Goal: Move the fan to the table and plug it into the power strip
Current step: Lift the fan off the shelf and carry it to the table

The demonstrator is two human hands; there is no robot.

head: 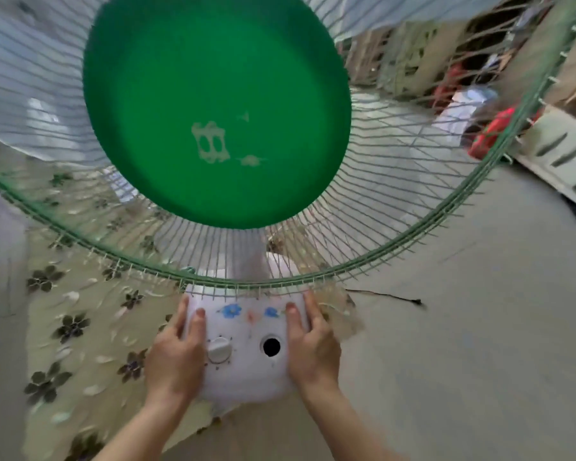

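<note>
The fan fills most of the view: a big green hub [217, 108] in a wire grille with a green rim, above a white base [243, 354] with blue flower decals, a white dial and a round black hole. My left hand [177, 357] grips the base's left side, thumb on top. On the right side my right hand [313, 347] holds the base the same way. Under and to the left of the fan lies a table with a beige flowered cloth [74, 327]. A thin black cord [389, 296] trails on the floor to the right. No power strip shows.
Grey concrete floor [479, 361] spreads to the right. At the far right stand a pale slotted crate [562, 151], red items [489, 131] and cluttered shelves behind the grille.
</note>
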